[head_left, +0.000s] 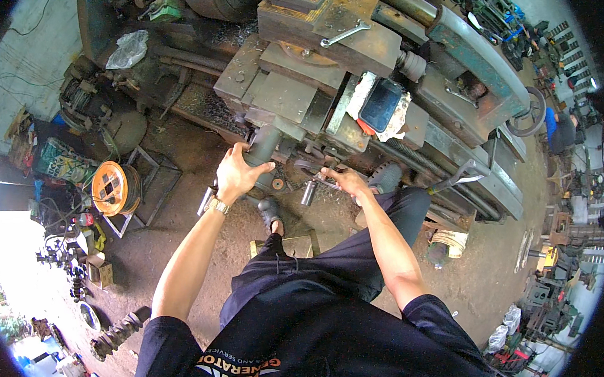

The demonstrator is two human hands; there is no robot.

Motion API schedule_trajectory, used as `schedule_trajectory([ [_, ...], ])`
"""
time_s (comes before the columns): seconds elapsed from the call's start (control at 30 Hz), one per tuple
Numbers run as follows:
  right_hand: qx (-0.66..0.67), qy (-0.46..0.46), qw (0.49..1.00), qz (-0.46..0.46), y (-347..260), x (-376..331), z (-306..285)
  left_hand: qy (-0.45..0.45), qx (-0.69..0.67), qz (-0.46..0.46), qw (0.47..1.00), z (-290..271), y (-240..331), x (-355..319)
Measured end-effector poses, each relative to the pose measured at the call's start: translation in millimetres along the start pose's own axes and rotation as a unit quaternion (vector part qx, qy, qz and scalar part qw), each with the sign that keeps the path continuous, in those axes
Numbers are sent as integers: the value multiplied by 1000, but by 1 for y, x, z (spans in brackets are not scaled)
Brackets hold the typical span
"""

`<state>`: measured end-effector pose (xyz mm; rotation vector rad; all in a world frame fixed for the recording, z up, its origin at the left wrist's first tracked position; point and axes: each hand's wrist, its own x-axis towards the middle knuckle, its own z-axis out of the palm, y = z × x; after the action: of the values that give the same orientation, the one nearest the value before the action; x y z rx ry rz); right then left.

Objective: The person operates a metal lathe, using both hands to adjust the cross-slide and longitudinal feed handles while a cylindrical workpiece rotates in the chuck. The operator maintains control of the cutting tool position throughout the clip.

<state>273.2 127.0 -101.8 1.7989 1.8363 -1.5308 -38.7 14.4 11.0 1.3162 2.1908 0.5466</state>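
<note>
Dark shirt (312, 338) cut off below, left hand (236, 175) against grey cylinder (264, 144), right hand (345, 181) at handwheel (308, 165), both grips unclear

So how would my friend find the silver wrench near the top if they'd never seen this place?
Look for the big metal lathe in front of the person. From the right hand, go straight up the picture to a flat, brownish block. The wrench lies on it, slim and silver, much brighter than the dull metal underneath.
</note>
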Motion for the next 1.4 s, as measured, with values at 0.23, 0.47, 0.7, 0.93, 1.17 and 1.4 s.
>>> schedule_trajectory([
  [0.23, -20, 10, 999, 38, 2, -1, 0, 1, -2, -2, 1000, -1, 2, -1],
  [0.47, 37, 51, 997, -38, 3, -9, 2, -1, -2, -9, 1000, 1, 0, -1],
  [0.7, 60, 42, 993, -88, 17, 5, 6, 24, 9, 11, 1000, 5, -4, 1],
  [0.93, 34, 37, 995, -92, 28, 12, 7, 23, -1, 17, 1000, 3, -2, -1],
  [1.17, 90, 42, 989, -107, 38, 20, 14, 9, 3, 2, 1000, 1, 0, -2],
  [1.4, 76, 14, 992, -102, 48, 30, 15, 23, 14, 16, 1000, 3, 0, -2],
])
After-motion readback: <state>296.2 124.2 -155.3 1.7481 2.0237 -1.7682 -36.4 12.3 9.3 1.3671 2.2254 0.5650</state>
